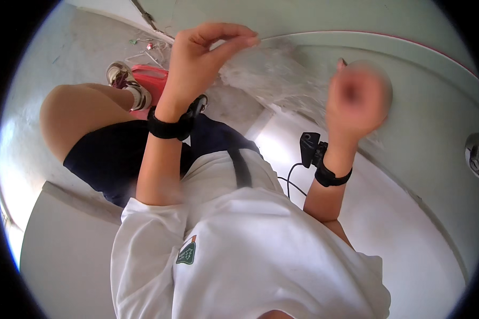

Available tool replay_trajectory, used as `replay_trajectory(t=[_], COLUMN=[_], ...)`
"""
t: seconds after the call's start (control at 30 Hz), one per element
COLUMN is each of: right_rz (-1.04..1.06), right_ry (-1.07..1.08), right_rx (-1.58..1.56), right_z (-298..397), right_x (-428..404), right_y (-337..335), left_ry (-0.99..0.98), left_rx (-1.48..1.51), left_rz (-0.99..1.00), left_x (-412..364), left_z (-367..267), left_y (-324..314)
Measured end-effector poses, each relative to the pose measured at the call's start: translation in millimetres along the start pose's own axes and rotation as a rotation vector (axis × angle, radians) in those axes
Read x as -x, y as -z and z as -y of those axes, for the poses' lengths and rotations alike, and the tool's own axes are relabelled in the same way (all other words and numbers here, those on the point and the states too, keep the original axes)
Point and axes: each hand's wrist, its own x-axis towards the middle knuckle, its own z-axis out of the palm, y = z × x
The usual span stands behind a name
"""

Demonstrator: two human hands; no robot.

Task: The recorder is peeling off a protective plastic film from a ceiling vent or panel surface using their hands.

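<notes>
My left hand [207, 56] is raised at the upper middle, its thumb and forefinger tips pinched together near the upper edge of crumpled clear plastic film [275, 73]. Whether the tips grip the film cannot be told. On the right, my right hand [357, 99] is raised with its fingers curled; a blur covers much of it and hides whether it holds anything. The film spreads between the two hands, over a pale green surface. Each wrist wears a black strap with a small black device [310, 149]; a black cable hangs near the right one.
A red plastic bag [149, 81] lies on the grey floor beside a sneaker [121, 75], with small litter [149, 46] behind. A round metal fitting [474, 156] is at the far right. A pale panel [72, 235] with a raised edge stands at the lower left.
</notes>
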Motion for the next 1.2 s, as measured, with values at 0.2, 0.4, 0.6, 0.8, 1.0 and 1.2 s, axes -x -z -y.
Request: replay_trajectory(t=[0.2, 0.4, 0.6, 0.8, 1.0, 1.2], right_rz=[0.014, 0.045, -0.016, -0.026, -0.007, -0.011], right_ry=[0.039, 0.039, 0.110, 0.065, -0.022, 0.049], right_rx=[0.031, 0.123, 0.057, 0.055, -0.015, 0.035], right_z=[0.0, 5.1, 5.5, -0.9, 4.9, 4.2], right_x=[-0.5, -5.2, -5.4, -2.2, -5.1, -4.3], right_y=[-3.8, -5.6, -4.3, -10.1, -10.2, -10.1], left_ry=[-0.038, 0.286, 0.095, 0.186, 0.139, -0.012], left_rx=[-0.373, -0.740, -0.793, -0.810, -0.707, -0.685], left_rz=[-0.158, -0.130, -0.189, -0.180, -0.207, -0.229], left_x=[1.0, 4.0, 10.0, 10.1, 12.9, 13.5], left_z=[15.9, 6.4, 26.1, 16.6, 19.3, 25.8], left_y=[8.3, 11.5, 19.7, 16.6, 18.2, 18.6])
